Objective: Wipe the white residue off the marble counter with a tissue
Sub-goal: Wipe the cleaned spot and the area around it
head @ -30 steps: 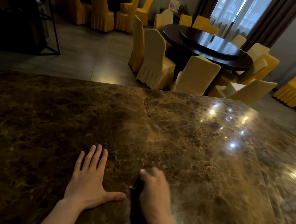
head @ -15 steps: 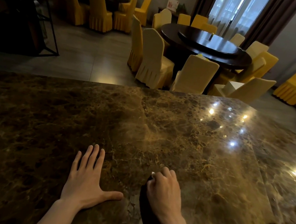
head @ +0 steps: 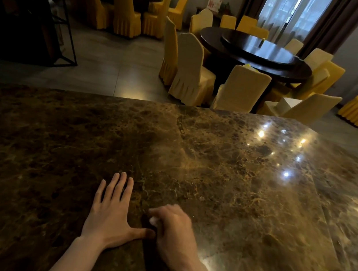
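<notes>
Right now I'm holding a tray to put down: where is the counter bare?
The counter is bare beyond both hands to its far edge, and right of the right hand. Left of the flat left hand is bare too. Crowded only near the front edge, where the hands and tissue meet.

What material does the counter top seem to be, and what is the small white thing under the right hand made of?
The counter looks like polished brown marble: pale veins run through it and it mirrors the ceiling lights sharply. The white wad under the right hand seems to be soft tissue paper, matte and crumpled, though motion blur leaves this uncertain. The left hand lies flat beside it.
</notes>
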